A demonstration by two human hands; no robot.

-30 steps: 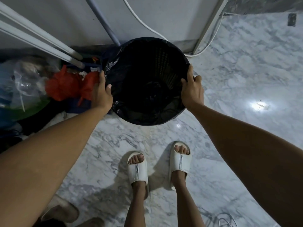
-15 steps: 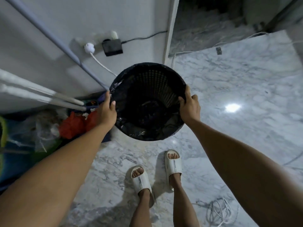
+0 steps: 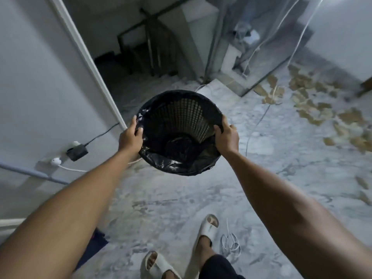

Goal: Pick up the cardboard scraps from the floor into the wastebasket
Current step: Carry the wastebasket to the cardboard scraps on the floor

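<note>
I hold a black mesh wastebasket (image 3: 181, 117) with a black bag liner in front of me, above the floor. My left hand (image 3: 129, 138) grips its left rim and my right hand (image 3: 227, 137) grips its right rim. The basket's inside looks dark and I see no scraps in it. Several brown cardboard scraps (image 3: 314, 101) lie scattered on the marble floor at the far right, well away from the basket.
A white wall with a power strip and black adapter (image 3: 77, 152) is on the left. A dark doorway (image 3: 141, 57) opens ahead. White cables (image 3: 255, 125) trail across the floor, and a coil (image 3: 230, 243) lies by my white slippers.
The basket has been lifted off the floor by both hands and carried away from the corner. The view has turned right, bringing the doorway and the scattered scraps into sight.
</note>
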